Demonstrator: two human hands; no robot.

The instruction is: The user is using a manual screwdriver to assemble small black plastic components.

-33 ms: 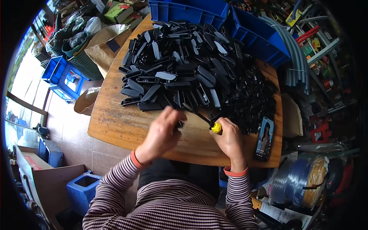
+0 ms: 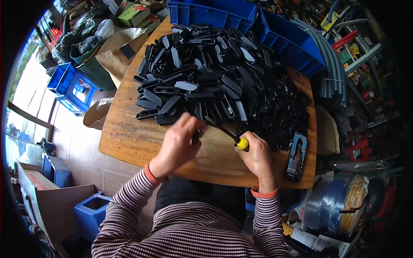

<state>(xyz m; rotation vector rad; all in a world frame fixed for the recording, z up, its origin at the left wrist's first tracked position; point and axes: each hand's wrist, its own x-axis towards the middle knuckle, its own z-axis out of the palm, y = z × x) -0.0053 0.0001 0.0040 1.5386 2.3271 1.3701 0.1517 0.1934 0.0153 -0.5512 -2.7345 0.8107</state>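
A big heap of black plastic parts covers the far half of a wooden table. My left hand rests at the heap's near edge, fingers curled over a small black plastic part pressed to the tabletop. My right hand grips a screwdriver by its yellow handle. The dark shaft slants up and left, and its tip meets the part under my left hand. Both forearms wear striped sleeves.
A phone lies on the table's near right corner. Blue crates stand behind the heap, with grey tubes to the right. On the floor are a blue stool, a cardboard box and a hose coil.
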